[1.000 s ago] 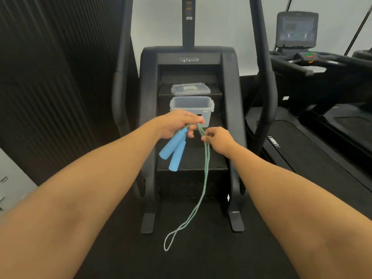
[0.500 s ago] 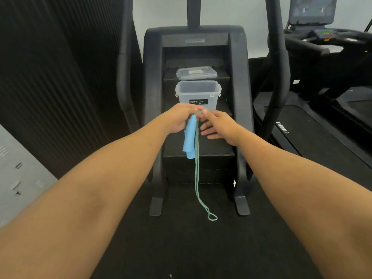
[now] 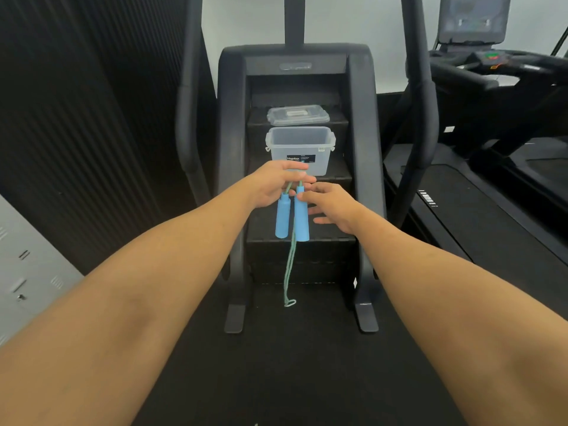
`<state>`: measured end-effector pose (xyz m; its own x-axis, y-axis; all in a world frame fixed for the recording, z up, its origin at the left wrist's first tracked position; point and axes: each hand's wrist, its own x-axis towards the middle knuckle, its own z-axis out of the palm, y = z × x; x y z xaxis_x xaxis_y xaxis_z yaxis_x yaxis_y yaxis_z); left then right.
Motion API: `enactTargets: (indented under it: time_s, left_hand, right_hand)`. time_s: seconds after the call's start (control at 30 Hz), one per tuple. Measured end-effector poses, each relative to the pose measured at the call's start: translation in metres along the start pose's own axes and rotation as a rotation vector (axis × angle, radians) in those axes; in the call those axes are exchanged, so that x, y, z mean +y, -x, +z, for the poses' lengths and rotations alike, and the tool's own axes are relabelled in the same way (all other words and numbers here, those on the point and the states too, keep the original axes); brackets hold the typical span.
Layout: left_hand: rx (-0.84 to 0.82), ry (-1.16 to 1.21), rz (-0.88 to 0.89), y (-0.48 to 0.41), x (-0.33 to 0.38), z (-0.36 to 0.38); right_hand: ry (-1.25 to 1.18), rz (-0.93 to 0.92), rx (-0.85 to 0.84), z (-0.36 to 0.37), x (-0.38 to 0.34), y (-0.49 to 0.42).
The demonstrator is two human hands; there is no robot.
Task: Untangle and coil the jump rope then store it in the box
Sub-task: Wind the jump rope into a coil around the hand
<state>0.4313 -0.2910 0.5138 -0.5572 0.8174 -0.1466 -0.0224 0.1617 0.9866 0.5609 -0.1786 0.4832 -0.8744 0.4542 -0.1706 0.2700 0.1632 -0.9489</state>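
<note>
Hanging vertically just below the box [image 3: 300,149]: jump rope [image 3: 289,265], two blue handles [image 3: 301,213] pointing down, cord pinched by left hand [image 3: 275,186]; right hand [image 3: 333,206] open beside handles.
</note>
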Motion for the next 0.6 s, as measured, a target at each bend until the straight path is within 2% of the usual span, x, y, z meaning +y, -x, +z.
enactTargets:
  time_s: [0.17,0.27,0.4,0.47,0.5,0.6]
  left_hand:
    - [0.113,0.08,0.041,0.001,0.006,-0.002]
    - [0.154,0.115,0.063,0.001,0.013,-0.004]
    - [0.171,0.147,0.082,0.002,0.021,-0.007]
    - [0.155,0.152,0.078,0.003,0.022,-0.006]
    - [0.134,0.15,0.074,0.004,0.022,-0.005]
    - [0.063,0.164,0.062,0.007,0.019,0.002]
  right_hand:
    - [0.231,0.072,-0.086,0.002,0.015,0.006]
    - [0.525,0.158,-0.226,0.001,0.027,0.013]
    - [0.924,0.392,-0.5,0.005,0.032,0.034]
    - [1.019,0.439,-0.589,0.005,0.032,0.039]
    - [0.946,0.423,-0.563,0.004,0.032,0.037]
    - [0.313,0.27,-0.321,-0.002,0.026,0.023]
